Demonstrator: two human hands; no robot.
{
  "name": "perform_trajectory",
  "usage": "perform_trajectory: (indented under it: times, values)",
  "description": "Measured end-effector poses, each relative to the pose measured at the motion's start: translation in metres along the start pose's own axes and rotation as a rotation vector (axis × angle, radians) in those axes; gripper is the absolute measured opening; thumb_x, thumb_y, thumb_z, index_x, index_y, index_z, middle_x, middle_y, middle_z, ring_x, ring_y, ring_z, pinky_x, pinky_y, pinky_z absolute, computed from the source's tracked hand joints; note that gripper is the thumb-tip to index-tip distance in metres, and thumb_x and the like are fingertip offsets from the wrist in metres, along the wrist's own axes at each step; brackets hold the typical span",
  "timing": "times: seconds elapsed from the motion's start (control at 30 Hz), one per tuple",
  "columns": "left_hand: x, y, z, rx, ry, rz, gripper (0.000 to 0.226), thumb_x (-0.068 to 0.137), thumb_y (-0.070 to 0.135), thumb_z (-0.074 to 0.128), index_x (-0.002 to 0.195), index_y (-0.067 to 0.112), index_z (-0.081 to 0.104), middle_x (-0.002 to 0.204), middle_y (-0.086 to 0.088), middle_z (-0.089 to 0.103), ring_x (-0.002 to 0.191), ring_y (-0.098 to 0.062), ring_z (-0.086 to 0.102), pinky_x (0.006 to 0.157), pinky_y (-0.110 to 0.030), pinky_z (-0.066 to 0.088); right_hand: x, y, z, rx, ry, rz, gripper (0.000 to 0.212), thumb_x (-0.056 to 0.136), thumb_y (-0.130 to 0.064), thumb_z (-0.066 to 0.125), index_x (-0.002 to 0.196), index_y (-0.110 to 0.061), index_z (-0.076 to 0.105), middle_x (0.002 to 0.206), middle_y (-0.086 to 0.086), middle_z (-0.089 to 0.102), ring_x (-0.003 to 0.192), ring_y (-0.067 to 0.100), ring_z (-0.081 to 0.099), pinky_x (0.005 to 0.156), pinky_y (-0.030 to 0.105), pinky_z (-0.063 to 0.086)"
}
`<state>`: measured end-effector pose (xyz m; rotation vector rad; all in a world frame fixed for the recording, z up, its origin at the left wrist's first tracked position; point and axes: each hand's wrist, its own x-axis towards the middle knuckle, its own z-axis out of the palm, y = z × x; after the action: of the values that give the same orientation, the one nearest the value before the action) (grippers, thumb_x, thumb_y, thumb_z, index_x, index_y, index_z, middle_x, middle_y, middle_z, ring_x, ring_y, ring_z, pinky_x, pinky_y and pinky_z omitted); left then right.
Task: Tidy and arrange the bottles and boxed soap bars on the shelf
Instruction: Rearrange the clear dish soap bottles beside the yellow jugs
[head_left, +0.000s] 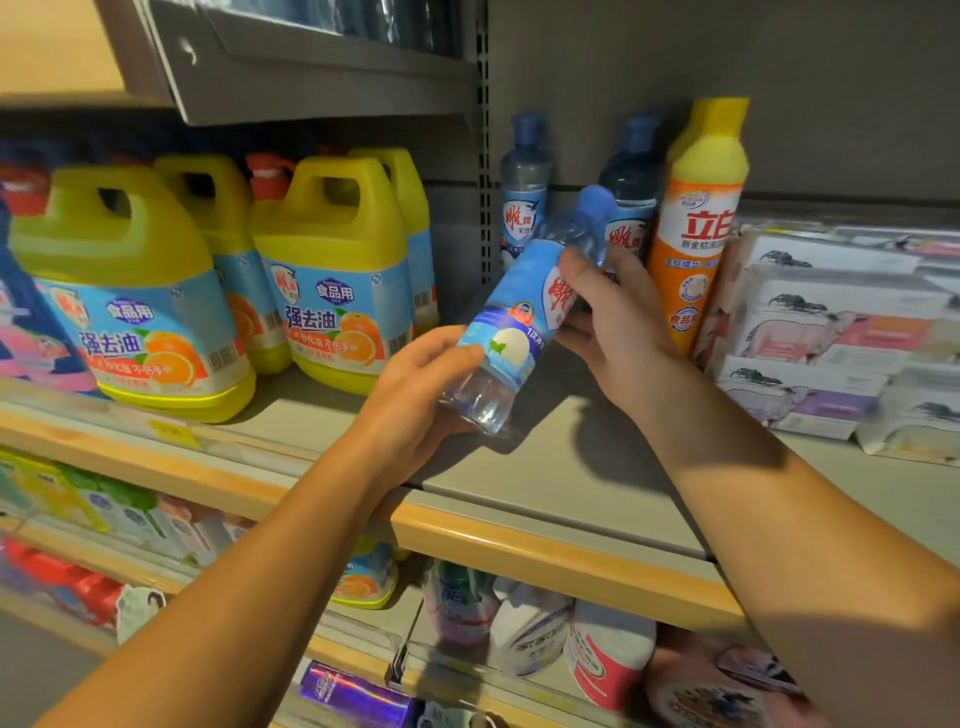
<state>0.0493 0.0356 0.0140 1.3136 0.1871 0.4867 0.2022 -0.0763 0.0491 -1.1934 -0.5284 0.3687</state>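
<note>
A clear bottle with a blue label and blue cap (524, 312) is tilted above the grey shelf (519, 483), cap pointing up and right. My left hand (415, 395) grips its lower end and my right hand (613, 317) holds its upper part. Two matching blue-capped bottles (524, 192) (631, 192) stand upright at the back. Beside them stands a tall orange bottle with a yellow top (696, 223). Stacked boxed soap bars (826, 338) fill the right side of the shelf.
Several yellow detergent jugs (332, 270) with red caps crowd the left part of the shelf. A pink and blue pack (31, 338) sits at the far left. The shelf below holds assorted bottles (530, 623) and packs. Another shelf bracket hangs overhead.
</note>
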Motion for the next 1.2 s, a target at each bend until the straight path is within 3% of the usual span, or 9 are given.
perform_trajectory:
  times: [0.17, 0.43, 0.53, 0.63, 0.73, 0.83, 0.93, 1.1, 1.2]
  values:
    - [-0.005, -0.005, 0.007, 0.332, -0.036, 0.094, 0.056, 0.066, 0.038, 0.075, 0.114, 0.012, 0.066, 0.104, -0.011, 0.073, 0.1, -0.03, 0.069, 0.086, -0.047, 0.056, 0.004, 0.006, -0.001, -0.194, 0.155, -0.013, 0.042, 0.083, -0.047, 0.071, 0.117, -0.027, 0.054, 0.103, 0.002, 0.071, 0.088, 0.016, 0.073, 0.068, 0.036, 0.062]
    - [-0.007, 0.001, 0.006, 0.242, -0.159, -0.018, 0.042, 0.076, 0.044, 0.067, 0.104, 0.012, 0.07, 0.094, -0.015, 0.072, 0.083, -0.028, 0.07, 0.065, -0.04, 0.058, 0.005, 0.014, -0.002, -0.291, 0.133, 0.165, 0.047, 0.08, -0.056, 0.069, 0.11, -0.022, 0.056, 0.094, 0.003, 0.073, 0.069, 0.012, 0.074, 0.053, 0.029, 0.057]
    - [-0.008, 0.0, 0.006, 0.244, -0.164, -0.005, 0.053, 0.073, 0.041, 0.07, 0.116, 0.011, 0.066, 0.103, -0.014, 0.072, 0.092, -0.028, 0.071, 0.071, -0.042, 0.059, 0.003, 0.011, -0.001, -0.267, 0.121, 0.125, 0.041, 0.083, -0.052, 0.068, 0.11, -0.023, 0.058, 0.098, 0.002, 0.073, 0.075, 0.012, 0.074, 0.062, 0.033, 0.061]
    - [-0.008, -0.002, 0.006, 0.346, -0.106, 0.09, 0.068, 0.067, 0.036, 0.078, 0.129, 0.016, 0.058, 0.115, -0.005, 0.071, 0.105, -0.022, 0.069, 0.083, -0.038, 0.059, -0.003, 0.001, 0.005, -0.248, 0.104, -0.115, 0.037, 0.084, -0.045, 0.068, 0.115, -0.029, 0.058, 0.106, -0.006, 0.07, 0.089, 0.007, 0.071, 0.076, 0.031, 0.06]
    - [-0.006, -0.003, 0.005, 0.43, -0.008, 0.222, 0.053, 0.074, 0.017, 0.083, 0.122, 0.014, 0.059, 0.112, -0.001, 0.072, 0.103, -0.016, 0.069, 0.086, -0.033, 0.058, -0.018, -0.013, 0.017, -0.205, 0.051, -0.478, 0.043, 0.081, -0.028, 0.07, 0.121, -0.032, 0.054, 0.111, -0.013, 0.068, 0.096, 0.002, 0.068, 0.072, 0.017, 0.054]
    - [-0.002, -0.005, 0.005, 0.484, 0.063, 0.283, 0.04, 0.082, 0.005, 0.076, 0.119, 0.009, 0.061, 0.11, -0.004, 0.073, 0.1, -0.016, 0.069, 0.087, -0.033, 0.057, -0.029, -0.014, 0.025, -0.296, -0.018, -0.642, 0.055, 0.078, -0.024, 0.07, 0.128, -0.038, 0.051, 0.114, -0.019, 0.067, 0.098, 0.005, 0.069, 0.074, 0.022, 0.057]
    - [0.002, -0.01, 0.007, 0.689, 0.073, 0.294, 0.035, 0.086, 0.014, 0.073, 0.12, 0.016, 0.064, 0.115, -0.003, 0.069, 0.105, -0.016, 0.066, 0.092, -0.04, 0.054, -0.029, -0.01, 0.028, -0.524, -0.004, -0.701, 0.069, 0.074, -0.035, 0.071, 0.139, -0.033, 0.047, 0.128, -0.004, 0.058, 0.108, 0.01, 0.064, 0.087, 0.036, 0.057]
    - [0.005, -0.014, 0.012, 0.818, 0.141, 0.288, 0.032, 0.092, 0.024, 0.065, 0.123, 0.019, 0.061, 0.113, 0.005, 0.072, 0.093, -0.003, 0.068, 0.081, -0.025, 0.057, -0.025, -0.009, 0.028, -0.543, 0.105, -0.653, 0.073, 0.075, -0.038, 0.073, 0.141, -0.029, 0.045, 0.12, -0.021, 0.048, 0.113, -0.001, 0.055, 0.09, 0.018, 0.05]
    - [0.005, -0.014, 0.014, 0.914, 0.145, 0.275, 0.031, 0.094, 0.021, 0.062, 0.125, 0.017, 0.061, 0.116, 0.003, 0.072, 0.096, -0.007, 0.069, 0.082, -0.025, 0.055, -0.026, -0.009, 0.021, -0.553, 0.056, -0.587, 0.076, 0.078, -0.032, 0.072, 0.145, -0.031, 0.037, 0.133, -0.011, 0.051, 0.12, 0.008, 0.055, 0.094, 0.034, 0.054]
